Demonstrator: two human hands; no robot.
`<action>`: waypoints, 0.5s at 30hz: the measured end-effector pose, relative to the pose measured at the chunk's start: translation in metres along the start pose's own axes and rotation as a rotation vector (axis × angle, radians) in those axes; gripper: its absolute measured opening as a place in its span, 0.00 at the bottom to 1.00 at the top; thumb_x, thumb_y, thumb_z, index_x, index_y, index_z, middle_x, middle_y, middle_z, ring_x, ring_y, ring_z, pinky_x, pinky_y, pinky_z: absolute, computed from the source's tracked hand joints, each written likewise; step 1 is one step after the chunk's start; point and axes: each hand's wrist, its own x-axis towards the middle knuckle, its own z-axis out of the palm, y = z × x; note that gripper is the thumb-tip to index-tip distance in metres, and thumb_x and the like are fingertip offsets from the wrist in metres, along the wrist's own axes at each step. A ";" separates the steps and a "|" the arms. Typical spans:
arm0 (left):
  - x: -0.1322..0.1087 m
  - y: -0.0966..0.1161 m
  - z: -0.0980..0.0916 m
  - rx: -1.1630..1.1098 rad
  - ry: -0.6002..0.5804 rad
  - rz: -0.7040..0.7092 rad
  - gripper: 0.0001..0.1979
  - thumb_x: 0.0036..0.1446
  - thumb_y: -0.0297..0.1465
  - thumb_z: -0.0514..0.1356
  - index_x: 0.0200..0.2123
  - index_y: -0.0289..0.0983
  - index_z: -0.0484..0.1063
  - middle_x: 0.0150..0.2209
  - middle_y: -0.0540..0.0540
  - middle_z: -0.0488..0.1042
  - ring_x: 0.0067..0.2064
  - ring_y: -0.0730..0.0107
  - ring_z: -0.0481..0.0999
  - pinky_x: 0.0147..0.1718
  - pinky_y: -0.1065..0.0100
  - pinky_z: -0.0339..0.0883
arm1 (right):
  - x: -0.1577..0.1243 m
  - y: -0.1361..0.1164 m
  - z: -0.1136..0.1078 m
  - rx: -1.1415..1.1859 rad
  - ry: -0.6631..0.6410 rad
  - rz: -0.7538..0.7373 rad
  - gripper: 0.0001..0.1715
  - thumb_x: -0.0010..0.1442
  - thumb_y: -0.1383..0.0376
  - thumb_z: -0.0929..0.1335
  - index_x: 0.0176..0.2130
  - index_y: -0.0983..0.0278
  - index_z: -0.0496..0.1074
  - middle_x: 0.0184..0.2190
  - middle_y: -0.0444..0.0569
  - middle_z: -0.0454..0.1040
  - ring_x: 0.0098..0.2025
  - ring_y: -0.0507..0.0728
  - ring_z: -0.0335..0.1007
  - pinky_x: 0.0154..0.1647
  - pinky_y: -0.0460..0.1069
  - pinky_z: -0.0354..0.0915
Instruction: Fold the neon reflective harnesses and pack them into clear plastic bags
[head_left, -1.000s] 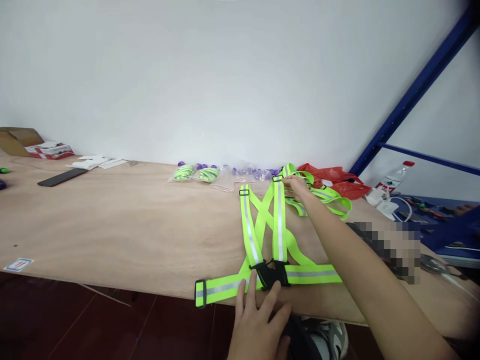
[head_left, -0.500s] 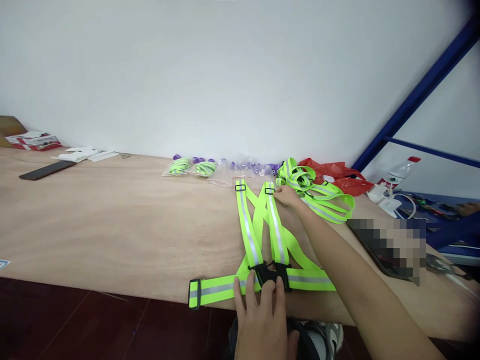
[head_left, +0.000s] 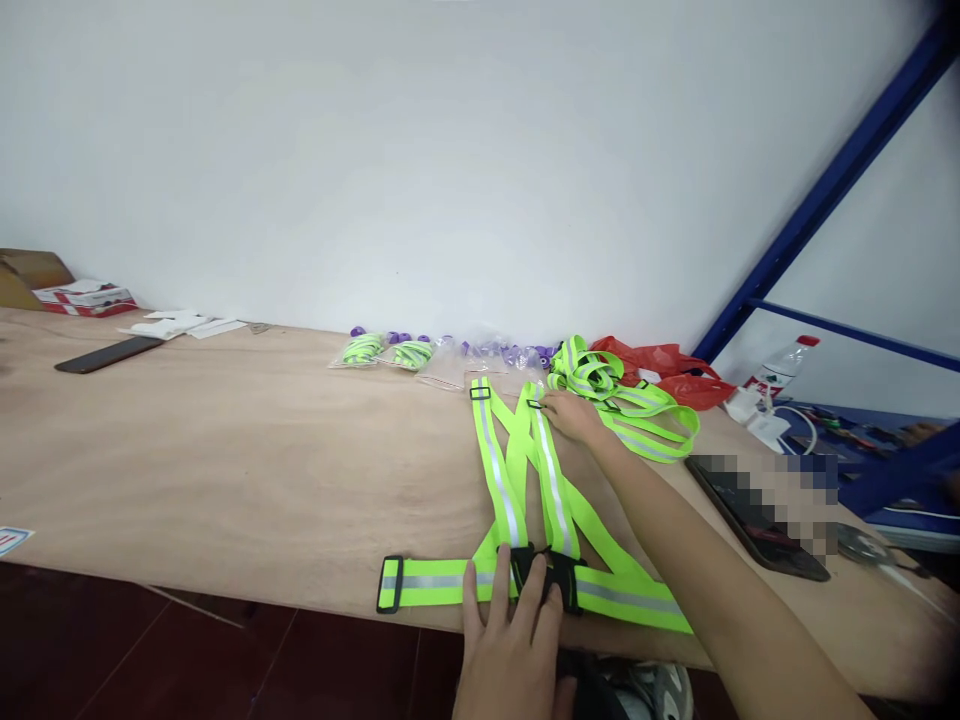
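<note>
Neon-green reflective webbing harness (head_left: 552,482) is laid on pale wooden table (head_left: 225,450); black plastic buckle (head_left: 567,582) is partly hidden by spread-fingered left hand (head_left: 511,650). Right hand (head_left: 570,414) is outstretched to black slider (head_left: 534,404), grip unclear; harness's right end is covered by forearm (head_left: 675,540).

No text reads clearly on the bottle label (head_left: 766,385) or table sticker (head_left: 13,541).

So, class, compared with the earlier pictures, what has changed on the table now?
The right hand and the top of the right reflective strap have shifted toward the left strap and the black buckle, bringing the two tops roughly level. Nothing was visibly let go. The left hand stays on the buckle; the red plastic bag stays put.
</note>
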 end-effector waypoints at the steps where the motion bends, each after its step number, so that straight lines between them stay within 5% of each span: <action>1: -0.001 -0.002 0.001 -0.001 -0.001 0.019 0.38 0.51 0.28 0.57 0.67 0.43 0.57 0.72 0.49 0.46 0.68 0.31 0.52 0.55 0.26 0.59 | 0.002 0.000 -0.002 0.005 -0.013 0.017 0.19 0.67 0.63 0.61 0.50 0.58 0.77 0.53 0.51 0.75 0.54 0.62 0.69 0.47 0.51 0.66; 5: -0.004 -0.008 0.004 -0.004 0.000 0.064 0.39 0.50 0.28 0.57 0.67 0.43 0.56 0.72 0.49 0.46 0.68 0.31 0.53 0.53 0.26 0.61 | 0.014 -0.006 -0.018 0.022 -0.043 0.068 0.14 0.61 0.64 0.67 0.45 0.59 0.80 0.47 0.53 0.79 0.47 0.63 0.74 0.43 0.52 0.68; 8: -0.005 -0.008 0.005 -0.008 -0.001 0.063 0.40 0.50 0.28 0.58 0.68 0.42 0.56 0.72 0.47 0.46 0.68 0.31 0.51 0.54 0.25 0.59 | 0.025 -0.024 -0.027 0.061 0.015 0.072 0.20 0.62 0.62 0.65 0.53 0.58 0.75 0.54 0.53 0.75 0.50 0.63 0.73 0.46 0.52 0.67; 11: -0.005 -0.005 0.006 -0.020 0.013 0.041 0.37 0.51 0.30 0.59 0.67 0.43 0.58 0.71 0.47 0.49 0.68 0.32 0.53 0.54 0.27 0.61 | 0.036 -0.053 -0.026 0.222 0.112 -0.075 0.24 0.65 0.60 0.63 0.59 0.57 0.69 0.61 0.50 0.70 0.55 0.61 0.70 0.50 0.51 0.66; 15: -0.005 -0.001 0.009 -0.029 0.059 -0.004 0.34 0.53 0.33 0.60 0.64 0.46 0.62 0.69 0.49 0.55 0.66 0.35 0.58 0.55 0.31 0.63 | 0.046 -0.083 -0.012 0.216 0.048 -0.201 0.25 0.61 0.64 0.67 0.58 0.55 0.70 0.59 0.48 0.72 0.59 0.62 0.67 0.54 0.50 0.63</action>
